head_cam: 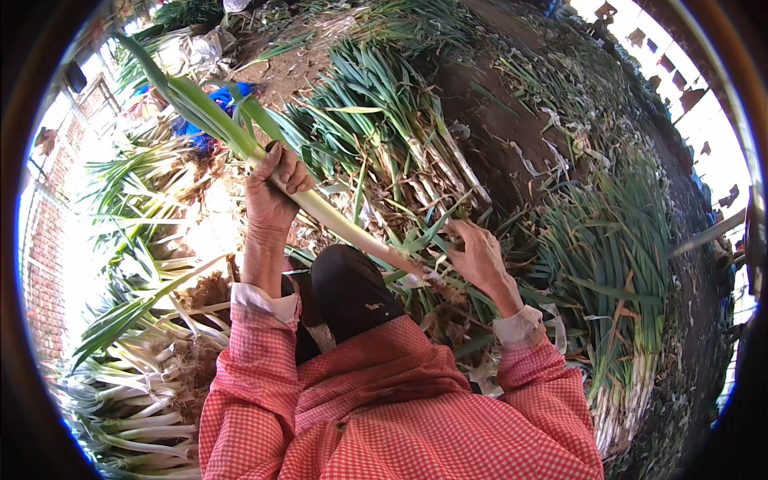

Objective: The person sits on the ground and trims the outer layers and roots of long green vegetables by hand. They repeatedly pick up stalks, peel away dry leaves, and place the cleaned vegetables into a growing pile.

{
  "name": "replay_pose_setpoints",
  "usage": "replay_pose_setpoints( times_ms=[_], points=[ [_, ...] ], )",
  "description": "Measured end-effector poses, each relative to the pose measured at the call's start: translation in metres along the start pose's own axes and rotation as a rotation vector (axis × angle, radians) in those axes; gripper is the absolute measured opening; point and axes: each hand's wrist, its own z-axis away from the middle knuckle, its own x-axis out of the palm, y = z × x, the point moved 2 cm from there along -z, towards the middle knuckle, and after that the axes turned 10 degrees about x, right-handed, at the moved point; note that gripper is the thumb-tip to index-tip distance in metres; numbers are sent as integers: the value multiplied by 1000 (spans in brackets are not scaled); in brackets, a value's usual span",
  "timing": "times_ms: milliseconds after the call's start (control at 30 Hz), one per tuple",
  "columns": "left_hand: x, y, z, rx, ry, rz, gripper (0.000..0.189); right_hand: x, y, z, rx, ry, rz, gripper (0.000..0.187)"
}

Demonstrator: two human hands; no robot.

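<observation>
My left hand [279, 180] is closed around the pale upper shaft of a large green onion [336, 225]. The stalk lies slantwise across my view: its green leaves point to the upper left, its root end to the lower right, above my dark-clad knee. Near that root end is my right hand [477, 255], fingers curled beside a loose green leaf [435, 231]. Whether its fingertips pinch the leaf or a peeled strip is hard to see. Peeled leaf scraps lie beneath the root end.
A pile of unpeeled green onions [384, 114] lies ahead, another heap [612, 270] at the right. Pale, cleaned stalks [144, 420] with roots are stacked at the left. A blue cloth or bag [201, 129] sits at the upper left. Leaf litter [576, 138] covers ground at the upper right.
</observation>
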Motion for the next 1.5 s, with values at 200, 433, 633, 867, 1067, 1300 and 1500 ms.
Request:
replay_pose_setpoints(
  times_ms=[200,433,633,867,1067,1300,1500],
  points=[
    [1,-7,1,-64,-24,112,18,12,-51,-18,-386,-464,-501,32],
    [-11,14,-3,-98,51,62,15,4,26,5,-122,-540,-337,14],
    [-31,22,-15,-78,205,-76,17,-11,45,40,66,-356,-442,24],
    [-53,17,-13,-72,413,64,22,-7,-25,24,-250,-227,-471,42],
    [-63,20,-11,-125,435,94,26,-26,-45,36,-522,22,-110,24],
    [-78,46,-14,-7,564,-45,26,-53,77,87,-200,79,287,16],
    [-93,59,-16,74,656,4,26,-58,148,138,442,-239,466,46]
  ],
)
